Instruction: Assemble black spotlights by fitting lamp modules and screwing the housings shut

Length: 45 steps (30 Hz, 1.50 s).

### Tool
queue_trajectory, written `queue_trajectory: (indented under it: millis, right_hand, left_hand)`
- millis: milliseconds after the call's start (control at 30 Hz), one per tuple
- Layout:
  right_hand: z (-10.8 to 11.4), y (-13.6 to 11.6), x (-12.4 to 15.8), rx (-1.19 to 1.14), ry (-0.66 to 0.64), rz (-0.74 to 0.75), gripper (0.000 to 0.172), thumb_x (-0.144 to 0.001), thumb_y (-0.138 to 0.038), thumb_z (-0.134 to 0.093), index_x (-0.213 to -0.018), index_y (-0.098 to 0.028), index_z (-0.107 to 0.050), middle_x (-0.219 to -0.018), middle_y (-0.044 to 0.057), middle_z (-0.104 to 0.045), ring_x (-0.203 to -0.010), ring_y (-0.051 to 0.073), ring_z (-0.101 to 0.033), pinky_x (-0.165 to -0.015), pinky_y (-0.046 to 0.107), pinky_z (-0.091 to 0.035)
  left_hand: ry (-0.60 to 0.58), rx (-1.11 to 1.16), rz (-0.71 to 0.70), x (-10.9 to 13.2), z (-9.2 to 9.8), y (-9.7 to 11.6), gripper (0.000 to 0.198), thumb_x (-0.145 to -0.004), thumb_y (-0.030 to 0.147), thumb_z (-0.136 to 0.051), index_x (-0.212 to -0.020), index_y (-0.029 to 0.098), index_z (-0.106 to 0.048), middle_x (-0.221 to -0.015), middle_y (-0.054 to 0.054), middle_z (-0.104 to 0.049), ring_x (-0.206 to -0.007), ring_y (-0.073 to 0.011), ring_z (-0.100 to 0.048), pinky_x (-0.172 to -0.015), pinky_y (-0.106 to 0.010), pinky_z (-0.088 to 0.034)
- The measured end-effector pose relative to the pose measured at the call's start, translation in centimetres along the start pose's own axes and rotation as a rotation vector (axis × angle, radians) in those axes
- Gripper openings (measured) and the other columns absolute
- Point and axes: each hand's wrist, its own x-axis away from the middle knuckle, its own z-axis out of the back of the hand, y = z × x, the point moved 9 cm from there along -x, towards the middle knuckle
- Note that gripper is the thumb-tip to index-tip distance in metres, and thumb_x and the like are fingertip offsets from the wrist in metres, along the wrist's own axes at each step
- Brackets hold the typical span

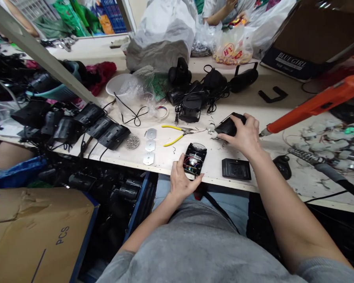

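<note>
My left hand [181, 181] grips the near end of an opened black device [195, 158] at the table's front edge; its circuit board and a round part show inside. My right hand [244, 135] is closed over a black housing piece [229, 125] farther back, with a small white part beside it. Yellow-handled pliers [174, 134] lie between the two hands and to the left. A flat black cover plate [236, 168] lies right of the opened device.
Three small metal plates [149, 146] and a pile of screws [132, 142] lie left of the pliers. A row of black units [100, 125] sits at left, tangled black devices [194, 92] at the back. An orange tool [318, 103] and soldering iron [321, 167] lie at right. A cardboard box [35, 228] stands below.
</note>
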Motion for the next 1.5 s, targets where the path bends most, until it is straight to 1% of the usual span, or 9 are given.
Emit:
queue_trajectory:
  millis: [133, 267, 533, 633, 700, 767, 900, 1133, 1500]
  right_hand:
    - [2.0, -2.5, 2.8, -0.026, 0.130, 0.106, 0.053, -0.082, -0.041, -0.078, -0.128, -0.017, -0.067, -0.132, 0.020, -0.055, -0.125, 0.043, -0.049, -0.103, 0.063, -0.045]
    - [3.1, -6.1, 8.0, -0.230, 0.122, 0.219, 0.023, -0.097, -0.033, -0.058, -0.110, -0.019, -0.070, -0.104, 0.010, -0.067, -0.088, 0.024, -0.067, -0.078, 0.040, -0.059]
    - [1.1, -8.5, 13.5, -0.429, -0.012, 0.170, 0.014, -0.098, -0.025, -0.053, -0.100, -0.018, -0.065, -0.091, 0.007, -0.069, -0.072, 0.017, -0.068, -0.070, 0.030, -0.057]
    - [0.5, -8.4, 13.8, -0.442, -0.036, 0.129, 0.014, -0.098, -0.024, -0.049, -0.097, -0.020, -0.063, -0.090, 0.007, -0.069, -0.073, 0.018, -0.068, -0.070, 0.031, -0.057]
    - [0.4, -8.5, 14.1, -0.439, -0.044, 0.114, 0.013, -0.097, -0.023, -0.049, -0.093, -0.021, -0.061, -0.088, 0.007, -0.068, -0.075, 0.020, -0.067, -0.071, 0.032, -0.057]
    - [0.2, -8.5, 14.5, -0.444, -0.057, 0.100, 0.013, -0.096, -0.023, -0.049, -0.090, -0.022, -0.060, -0.085, 0.007, -0.068, -0.075, 0.020, -0.067, -0.071, 0.033, -0.057]
    - [-0.5, -8.7, 15.0, -0.477, -0.090, 0.074, 0.013, -0.095, -0.024, -0.047, -0.090, -0.021, -0.059, -0.087, 0.008, -0.069, -0.073, 0.020, -0.068, -0.070, 0.034, -0.058]
    - [-1.7, -7.9, 14.3, -0.444, -0.121, -0.025, 0.009, -0.093, -0.027, -0.048, -0.093, -0.020, -0.054, -0.082, 0.008, -0.071, -0.065, 0.021, -0.068, -0.064, 0.034, -0.055]
    - [-3.7, -7.8, 12.8, -0.366, -0.189, -0.096, 0.022, -0.086, -0.019, -0.045, -0.106, -0.019, -0.053, -0.080, 0.009, -0.072, -0.072, 0.025, -0.070, -0.068, 0.033, -0.050]
  left_hand:
    - [-0.001, -0.005, -0.006, -0.1, 0.1, 0.2, 0.095, -0.080, 0.051, -0.077, -0.153, 0.014, -0.030, -0.111, -0.013, -0.057, -0.097, -0.0271, -0.061, -0.085, -0.042, -0.057]
    - [-0.017, -0.005, -0.007, 0.0, 0.0, 0.3, 0.094, -0.081, 0.052, -0.076, -0.153, 0.014, -0.030, -0.107, -0.011, -0.054, -0.095, -0.0261, -0.059, -0.085, -0.043, -0.057]
    - [-0.026, 0.086, -0.030, 0.8, 1.5, 0.2, 0.090, -0.081, 0.056, -0.077, -0.150, 0.018, -0.033, -0.125, -0.016, -0.048, -0.114, -0.0284, -0.056, -0.089, -0.043, -0.057]
    - [0.048, 0.065, -0.039, 2.6, 4.3, -1.2, 0.058, -0.088, 0.046, -0.071, -0.132, 0.018, -0.048, -0.113, -0.012, -0.056, -0.102, -0.0241, -0.061, -0.087, -0.041, -0.057]
    - [-0.042, 0.034, 0.003, 4.1, 4.9, -3.0, 0.022, -0.095, 0.033, -0.061, -0.112, 0.020, -0.056, -0.098, -0.006, -0.060, -0.090, -0.0201, -0.063, -0.081, -0.036, -0.056]
    - [-0.238, 0.010, 0.071, 5.7, 3.8, -5.0, 0.008, -0.097, 0.023, -0.050, -0.098, 0.020, -0.058, -0.088, -0.004, -0.062, -0.083, -0.0185, -0.064, -0.077, -0.034, -0.055]
    - [-0.489, -0.028, 0.123, 7.9, 0.2, -7.1, 0.020, -0.088, 0.016, -0.052, -0.103, 0.019, -0.064, -0.098, -0.009, -0.068, -0.093, -0.0246, -0.067, -0.084, -0.042, -0.058]
    - [-0.851, -0.011, 0.090, 8.5, -8.5, -6.8, 0.054, -0.069, 0.007, -0.063, -0.120, 0.021, -0.065, -0.118, -0.012, -0.071, -0.111, -0.0315, -0.066, -0.099, -0.049, -0.056]
    - [-1.307, 0.044, 0.055, 10.2, -14.9, -5.8, 0.025, -0.079, 0.014, -0.068, -0.104, 0.017, -0.071, -0.113, -0.010, -0.073, -0.106, -0.0273, -0.065, -0.095, -0.039, -0.055]
